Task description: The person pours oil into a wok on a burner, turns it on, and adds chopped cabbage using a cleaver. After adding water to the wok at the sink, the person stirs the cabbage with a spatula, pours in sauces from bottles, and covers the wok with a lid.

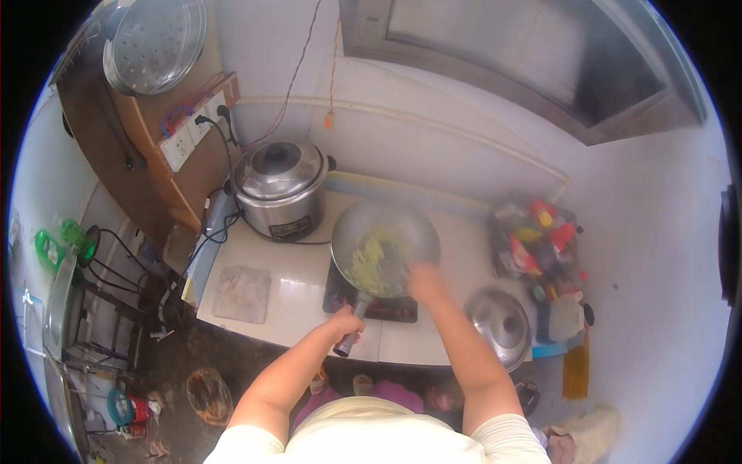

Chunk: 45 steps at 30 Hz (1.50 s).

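Note:
A wok (421, 232) with chopped green vegetables (372, 261) in it sits over a black induction cooker (398, 311) on the counter. My left hand (345, 325) is wrapped round the wok's handle (348, 342), which points toward me. Over the wok's right side is my right hand (425, 284), its fingers closed and blurred. What it holds, if anything, cannot be made out.
A steel rice cooker (280, 193) stands behind left, a folded cloth (241, 295) on the left counter. To the right are a steel lid (498, 325), a tray of bottles and packets (533, 240) and a jug (563, 319). A range hood (510, 62) hangs above.

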### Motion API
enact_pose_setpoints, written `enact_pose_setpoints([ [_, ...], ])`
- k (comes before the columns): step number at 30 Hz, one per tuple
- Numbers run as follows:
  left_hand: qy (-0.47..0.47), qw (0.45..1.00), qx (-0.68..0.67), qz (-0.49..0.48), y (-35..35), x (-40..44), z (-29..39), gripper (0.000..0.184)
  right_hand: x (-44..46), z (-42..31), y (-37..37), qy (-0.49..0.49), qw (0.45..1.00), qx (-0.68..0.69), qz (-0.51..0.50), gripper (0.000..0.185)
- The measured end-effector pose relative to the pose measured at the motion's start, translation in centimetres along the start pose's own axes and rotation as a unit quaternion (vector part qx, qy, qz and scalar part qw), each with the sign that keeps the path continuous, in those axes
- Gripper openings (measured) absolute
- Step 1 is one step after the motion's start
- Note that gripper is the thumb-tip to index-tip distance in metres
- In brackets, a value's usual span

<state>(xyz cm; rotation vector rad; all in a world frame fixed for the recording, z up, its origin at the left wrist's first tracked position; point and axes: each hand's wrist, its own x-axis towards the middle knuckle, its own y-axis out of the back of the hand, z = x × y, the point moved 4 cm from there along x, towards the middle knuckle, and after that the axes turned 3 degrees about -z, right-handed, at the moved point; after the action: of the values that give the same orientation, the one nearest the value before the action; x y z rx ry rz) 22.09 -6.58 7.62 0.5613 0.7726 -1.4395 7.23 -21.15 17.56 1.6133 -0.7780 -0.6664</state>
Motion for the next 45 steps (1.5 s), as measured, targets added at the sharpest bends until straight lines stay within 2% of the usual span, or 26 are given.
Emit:
enact_pose_setpoints([
  [4,-0.004,1.0,0.012,0.006,0.2,-0.3,0.1,0.069,-4.7,-1.2,6.9,0.077,0.991,0.01,-0.108,0.023],
  [6,0.003,1.0,0.019,0.014,0.4,-0.5,0.3,0.064,-7.0,-1.7,11.5,0.101,0.979,-0.006,-0.178,0.022],
  [9,0.005,1.0,0.022,0.003,0.7,0.5,-0.1,0.055,-7.6,-2.0,12.8,0.052,0.969,-0.018,-0.243,0.019],
  [13,-0.003,0.999,0.04,0.018,0.6,1.0,-0.1,0.046,-3.8,-1.6,8.3,0.017,0.991,-0.008,-0.131,0.018],
  [18,-0.029,0.994,0.097,0.046,0.5,-0.1,0.2,0.046,-0.9,0.2,2.6,-0.046,0.999,-0.002,-0.022,0.023],
  [21,-0.035,0.992,0.108,0.052,0.6,-1.6,1.2,0.045,-2.6,1.8,1.8,-0.006,1.0,0.003,-0.021,0.025],
  [26,-0.016,0.992,0.11,0.065,1.2,-0.6,1.3,0.04,-9.2,1.5,11.9,0.058,0.977,-0.069,-0.194,0.021],
  [29,0.003,0.987,0.142,0.081,1.7,1.0,1.2,0.035,-9.1,2.2,9.7,0.047,0.984,-0.068,-0.16,0.02],
  [35,0.015,0.961,0.244,0.133,1.5,2.6,1.2,0.026,-3.6,2.8,2.3,-0.055,0.998,0.039,0.012,0.028],
  [37,-0.004,0.951,0.249,0.181,1.4,1.6,1.1,0.023,-2.7,3.3,-0.2,-0.036,0.997,0.058,0.045,0.032],
  [38,0.0,0.952,0.254,0.173,1.4,1.2,0.9,0.024,-2.6,3.3,-1.3,-0.023,0.996,0.068,0.061,0.034],
  [41,0.003,0.952,0.261,0.16,2.0,-0.6,-0.1,0.023,-5.0,3.2,-0.2,0.055,0.993,0.107,-0.017,0.035],
  [43,-0.002,0.953,0.255,0.161,2.2,-2.5,-2.6,0.021,-7.4,4.5,0.7,0.073,0.984,0.15,-0.058,0.036],
  [45,0.009,0.96,0.231,0.158,2.2,-6.5,-4.1,0.02,-10.2,4.3,3.3,0.085,0.987,0.124,-0.056,0.035],
])
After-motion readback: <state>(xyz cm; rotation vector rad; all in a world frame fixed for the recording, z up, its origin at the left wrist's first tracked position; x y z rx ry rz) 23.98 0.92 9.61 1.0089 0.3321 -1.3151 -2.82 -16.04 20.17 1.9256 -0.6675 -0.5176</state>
